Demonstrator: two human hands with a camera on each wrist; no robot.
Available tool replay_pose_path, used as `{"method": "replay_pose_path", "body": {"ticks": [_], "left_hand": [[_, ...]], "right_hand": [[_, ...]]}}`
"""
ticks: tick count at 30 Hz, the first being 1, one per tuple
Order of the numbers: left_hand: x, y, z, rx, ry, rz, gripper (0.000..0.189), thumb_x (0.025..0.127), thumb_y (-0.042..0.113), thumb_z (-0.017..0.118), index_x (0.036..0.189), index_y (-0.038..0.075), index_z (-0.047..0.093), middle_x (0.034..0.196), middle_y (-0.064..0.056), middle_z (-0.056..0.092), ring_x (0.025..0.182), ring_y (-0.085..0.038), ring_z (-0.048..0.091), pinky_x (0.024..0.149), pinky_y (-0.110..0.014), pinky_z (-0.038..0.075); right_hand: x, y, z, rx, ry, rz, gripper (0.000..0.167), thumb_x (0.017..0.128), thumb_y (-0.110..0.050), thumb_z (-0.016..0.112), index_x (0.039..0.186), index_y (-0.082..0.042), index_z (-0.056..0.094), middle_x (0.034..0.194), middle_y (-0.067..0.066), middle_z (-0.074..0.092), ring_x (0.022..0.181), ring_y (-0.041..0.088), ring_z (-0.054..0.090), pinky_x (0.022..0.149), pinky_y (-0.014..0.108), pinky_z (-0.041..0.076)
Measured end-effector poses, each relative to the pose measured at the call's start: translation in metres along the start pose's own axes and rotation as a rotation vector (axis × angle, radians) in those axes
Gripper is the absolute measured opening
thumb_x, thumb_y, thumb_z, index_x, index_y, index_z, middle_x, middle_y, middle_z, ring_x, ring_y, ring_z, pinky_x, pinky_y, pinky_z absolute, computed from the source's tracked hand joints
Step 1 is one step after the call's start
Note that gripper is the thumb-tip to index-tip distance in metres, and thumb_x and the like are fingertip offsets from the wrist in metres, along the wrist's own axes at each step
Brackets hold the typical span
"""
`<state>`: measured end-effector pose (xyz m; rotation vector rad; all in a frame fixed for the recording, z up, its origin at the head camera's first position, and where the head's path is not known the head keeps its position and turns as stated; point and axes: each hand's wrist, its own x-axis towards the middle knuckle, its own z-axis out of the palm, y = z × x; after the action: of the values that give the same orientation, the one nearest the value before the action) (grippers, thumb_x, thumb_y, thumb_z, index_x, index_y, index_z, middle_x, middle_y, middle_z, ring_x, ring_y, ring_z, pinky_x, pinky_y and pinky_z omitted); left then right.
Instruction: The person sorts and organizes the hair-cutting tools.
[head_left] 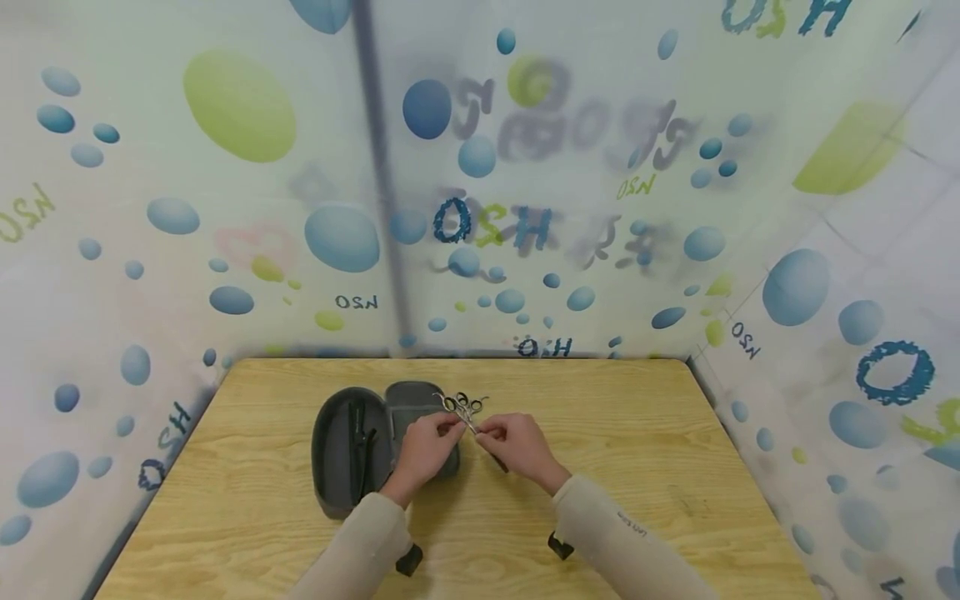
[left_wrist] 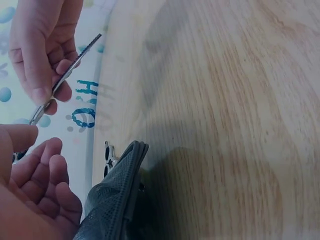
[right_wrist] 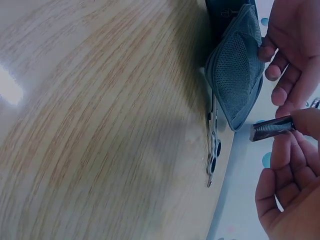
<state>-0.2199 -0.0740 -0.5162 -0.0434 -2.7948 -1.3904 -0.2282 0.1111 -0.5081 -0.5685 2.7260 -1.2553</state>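
Between both hands is a pair of thinning scissors [left_wrist: 76, 64] with a toothed blade, slanting across the gap. My left hand [head_left: 424, 450] pinches them near the finger rings. My right hand [head_left: 519, 448] pinches the blade part, and the toothed tip [right_wrist: 270, 130] sticks out past its fingers. A second pair of scissors [right_wrist: 214, 145] lies on the table, partly tucked beside the case; in the head view its rings overlap the held pair's. The open dark grey case [head_left: 327, 450] is at the left, its mesh-pocket half [right_wrist: 235, 75] partly hidden behind my left hand.
Black slim tools [head_left: 362, 446], their kind unclear, lie in the case's left half. The wooden table [head_left: 637, 433] extends right of the hands. A patterned curtain [head_left: 570, 292] hangs behind its back edge. Black wrist mounts [head_left: 408, 560] stick out under the sleeves.
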Motion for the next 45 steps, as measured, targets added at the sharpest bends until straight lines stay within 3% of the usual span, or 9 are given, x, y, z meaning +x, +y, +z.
{"method": "replay_pose_path", "body": {"ticks": [6, 11, 18, 31, 35, 39, 45], "left_hand": [[-0.001, 0.000, 0.002, -0.115, -0.023, -0.004, 0.016, 0.093, 0.027, 0.065, 0.100, 0.015, 0.074, 0.093, 0.001, 0.074, 0.085, -0.012, 0.067, 0.076, -0.035, 0.054], [-0.001, 0.001, 0.001, -0.227, -0.049, -0.074, 0.020, 0.095, 0.031, 0.064, 0.098, 0.014, 0.074, 0.091, 0.000, 0.073, 0.082, -0.010, 0.064, 0.073, -0.030, 0.052], [-0.002, 0.000, 0.001, -0.232, -0.035, -0.076, 0.024, 0.095, 0.032, 0.063, 0.095, 0.012, 0.075, 0.092, -0.006, 0.074, 0.083, -0.011, 0.064, 0.073, -0.030, 0.051], [-0.003, 0.000, 0.001, -0.239, -0.018, -0.093, 0.018, 0.093, 0.026, 0.067, 0.091, 0.010, 0.075, 0.091, -0.003, 0.074, 0.081, -0.010, 0.064, 0.070, -0.028, 0.051], [-0.003, -0.001, 0.001, -0.222, 0.015, -0.089, 0.018, 0.092, 0.026, 0.068, 0.089, 0.010, 0.075, 0.087, -0.003, 0.074, 0.077, -0.009, 0.063, 0.067, -0.026, 0.050], [-0.002, -0.002, -0.001, -0.187, 0.103, -0.082, 0.018, 0.090, 0.026, 0.069, 0.086, 0.009, 0.075, 0.080, -0.002, 0.072, 0.071, -0.009, 0.060, 0.064, -0.025, 0.047], [-0.001, -0.004, -0.012, -0.190, 0.204, -0.091, 0.019, 0.089, 0.028, 0.071, 0.090, 0.010, 0.075, 0.084, -0.003, 0.074, 0.075, -0.010, 0.062, 0.067, -0.026, 0.049]], "right_hand": [[0.000, 0.000, 0.003, -0.005, 0.021, -0.024, 0.015, 0.093, -0.026, 0.067, 0.098, -0.015, 0.076, 0.085, -0.002, 0.075, 0.070, 0.002, 0.065, 0.064, 0.021, 0.053], [0.001, 0.001, 0.005, 0.007, 0.023, -0.029, 0.014, 0.093, -0.027, 0.067, 0.096, -0.016, 0.075, 0.086, -0.001, 0.075, 0.070, 0.002, 0.066, 0.064, 0.020, 0.053], [0.000, 0.001, 0.008, 0.036, 0.011, -0.021, 0.010, 0.091, -0.026, 0.069, 0.093, -0.016, 0.074, 0.084, -0.003, 0.074, 0.069, 0.001, 0.064, 0.063, 0.020, 0.053], [0.000, 0.002, 0.013, 0.061, -0.005, -0.041, 0.004, 0.090, -0.020, 0.070, 0.089, -0.017, 0.073, 0.081, -0.004, 0.073, 0.068, 0.000, 0.063, 0.063, 0.020, 0.052], [0.001, 0.004, 0.016, 0.104, -0.038, -0.046, 0.006, 0.091, -0.021, 0.069, 0.092, -0.016, 0.072, 0.084, -0.003, 0.073, 0.071, 0.000, 0.064, 0.065, 0.020, 0.053], [0.002, 0.008, 0.018, 0.150, -0.103, -0.018, 0.017, 0.098, -0.028, 0.060, 0.098, -0.015, 0.071, 0.090, -0.001, 0.072, 0.077, 0.005, 0.065, 0.071, 0.023, 0.054], [0.006, 0.017, 0.020, 0.270, -0.165, 0.135, 0.037, 0.105, -0.029, 0.042, 0.108, -0.001, 0.067, 0.096, 0.013, 0.072, 0.085, 0.022, 0.067, 0.075, 0.030, 0.053]]}}
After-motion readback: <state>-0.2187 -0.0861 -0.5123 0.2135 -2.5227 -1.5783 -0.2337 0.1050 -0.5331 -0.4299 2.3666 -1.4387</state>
